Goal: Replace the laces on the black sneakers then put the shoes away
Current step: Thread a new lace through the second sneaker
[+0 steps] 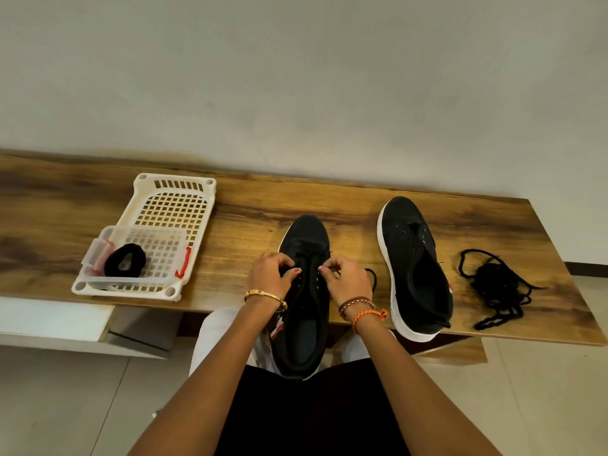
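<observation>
**Threading the near sneaker**

Your left hand (271, 273) and right hand (345, 279) each pinch a thin black lace (371, 274) over the eyelets of the black fabric sneaker (304, 311) at the wooden bench (250, 205) edge. Keep both ends level; draw tension evenly. Its long axis runs straight away from you, toe toward the wall.

1. We note two sneakers on the bench (250, 205): the near sneaker (304, 311) centre, its heel overhanging the front edge; the far sneaker (415, 268) to its right.
2. A loose lace pile (496, 284) lies right of the far sneaker.
3. At left, a basket (154, 232) holds a clear box (138, 255) containing a lace coil (125, 261).
4. The left hand (271, 274) and right hand (345, 279) sit on the near sneaker's eyelets.
</observation>
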